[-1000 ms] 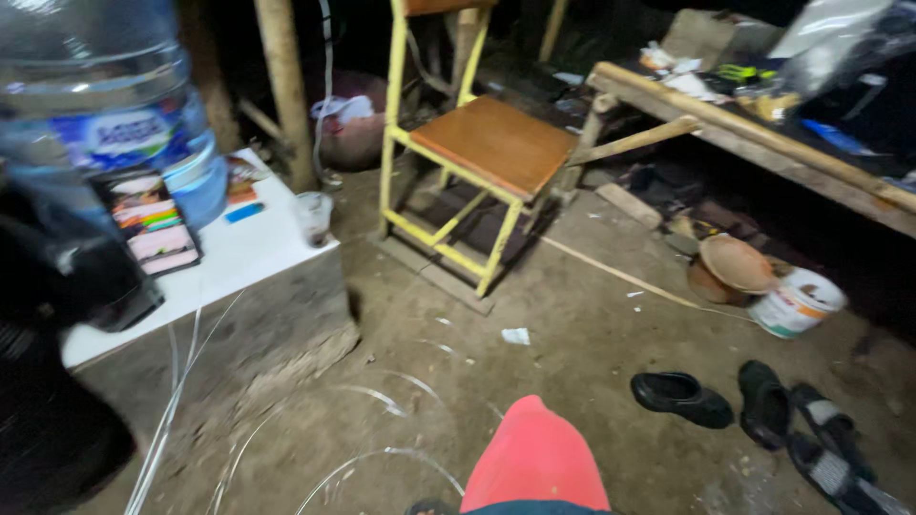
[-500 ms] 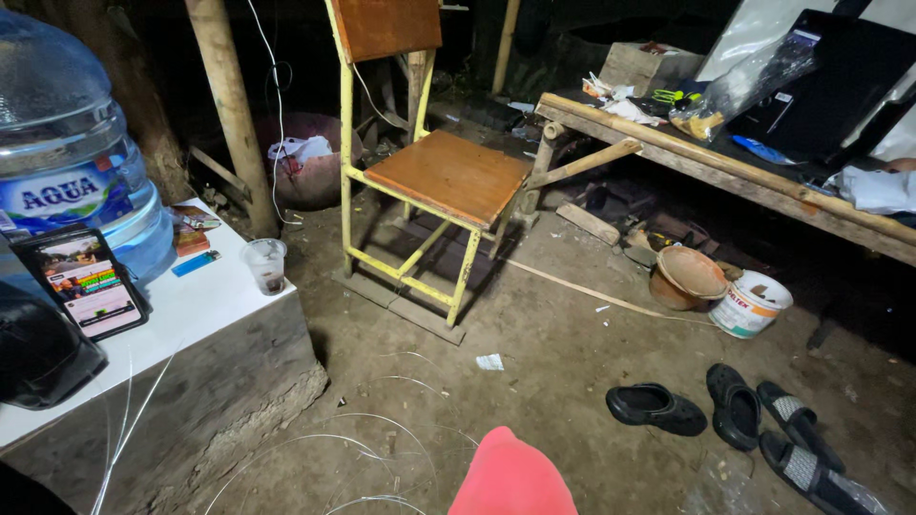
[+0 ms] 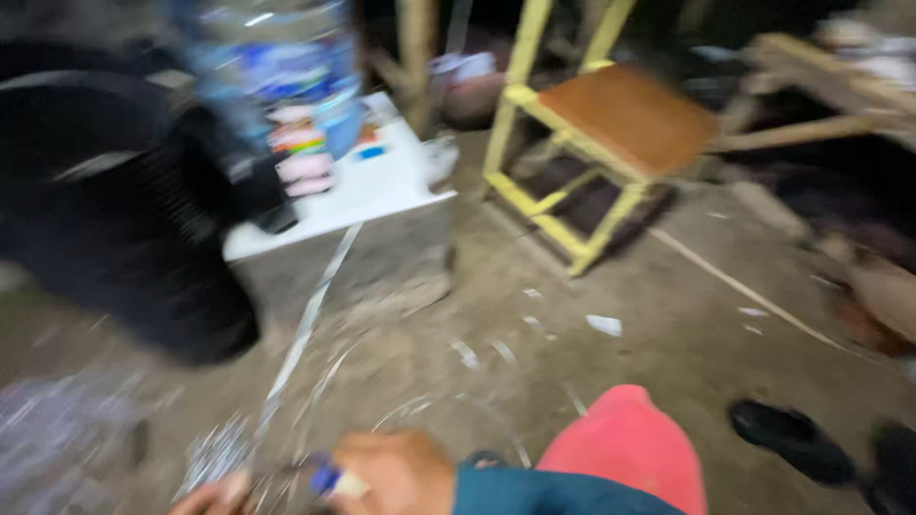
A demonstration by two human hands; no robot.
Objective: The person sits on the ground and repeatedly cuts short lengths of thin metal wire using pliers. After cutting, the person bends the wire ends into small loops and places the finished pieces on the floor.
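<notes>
Everything is smeared by motion, but down at the bottom edge a hand in a dark teal sleeve is curled around a small blue-and-white object, too blurred to name; which of the person's hands it is I cannot tell. Just to its left a second hand shows only as a sliver at the frame edge, close to a tangle of thin white strips lying on the dirt floor; its grip is unreadable. A red knee pokes up beside the sleeve. Further off stand a white-topped block carrying a big water jug and a phone, a bulky black object left of it, and a yellow-framed chair.
</notes>
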